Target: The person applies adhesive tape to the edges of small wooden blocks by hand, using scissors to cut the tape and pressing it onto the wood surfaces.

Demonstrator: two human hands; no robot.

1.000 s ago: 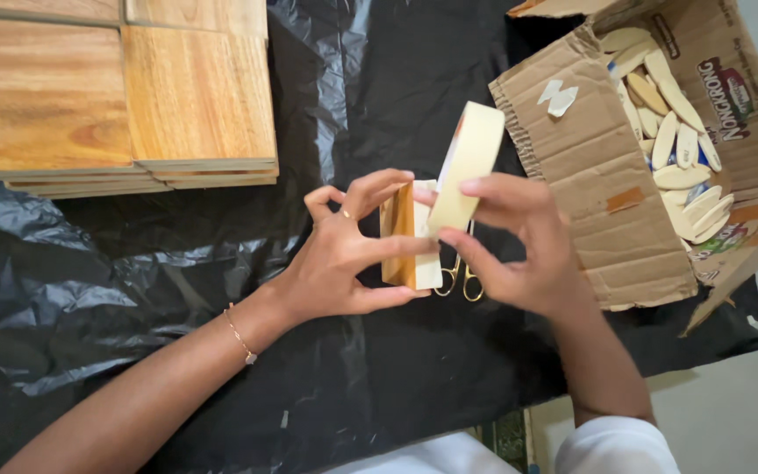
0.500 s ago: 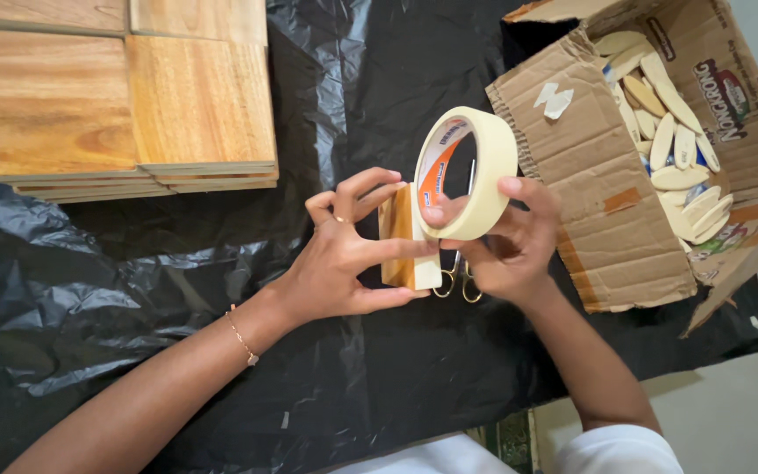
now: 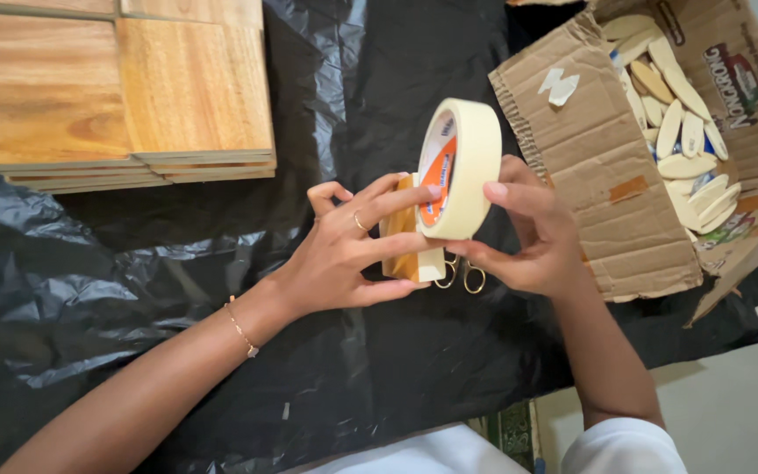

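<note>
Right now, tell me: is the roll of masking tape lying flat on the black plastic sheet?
No, the roll of masking tape is held up on edge in the right hand, above the black plastic sheet.

Black plastic sheeting covers the work surface. A stack of wooden boards lies at the upper left on it. At the upper right sits an open cardboard box holding pale oval wooden pieces. Two small white scraps stick to its flap. Scissor handles lie on the sheeting.
</note>
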